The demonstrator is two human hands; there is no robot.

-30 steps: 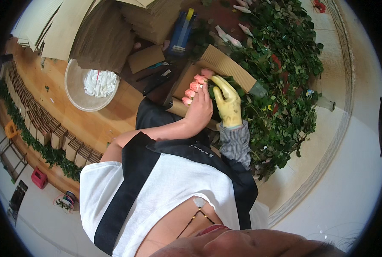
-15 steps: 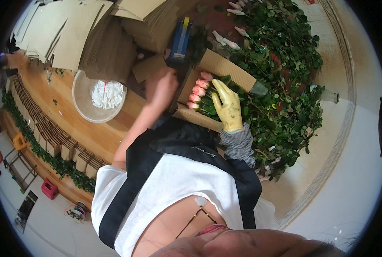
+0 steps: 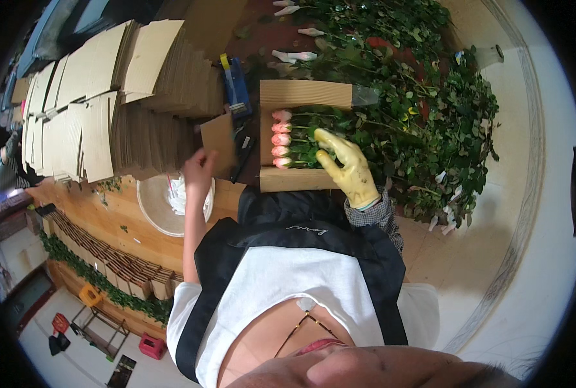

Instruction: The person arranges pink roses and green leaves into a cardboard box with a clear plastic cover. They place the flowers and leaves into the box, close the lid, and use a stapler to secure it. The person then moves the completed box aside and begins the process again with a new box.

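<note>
My left hand (image 3: pixel 199 171) is bare, its fingers closed at the lower left edge of a small flat piece of cardboard (image 3: pixel 217 141). My right hand (image 3: pixel 348 167) wears a yellow glove with dark smudges. Its thumb and fingers are apart over the green stems and leaves of several pink roses (image 3: pixel 281 139). The rose heads stand in a column at the left end of an open cardboard box (image 3: pixel 306 94), with the stems running right. The box's upper and lower flaps are spread out. Whether the gloved fingertips touch the leaves, I cannot tell.
Stacked cardboard sheets (image 3: pixel 84 123) rise at the left. A blue tape dispenser (image 3: pixel 237 90) and a black tool (image 3: pixel 243 150) lie between stack and box. Below the stack stands a bowl (image 3: pixel 147 210) of white pieces. Many leafy rose stems (image 3: pixel 424 123) cover the right side.
The view has turned and shifted. My left hand has moved left, from beside the box to the cardboard piece's edge. My right hand has moved slightly away from the rose heads.
</note>
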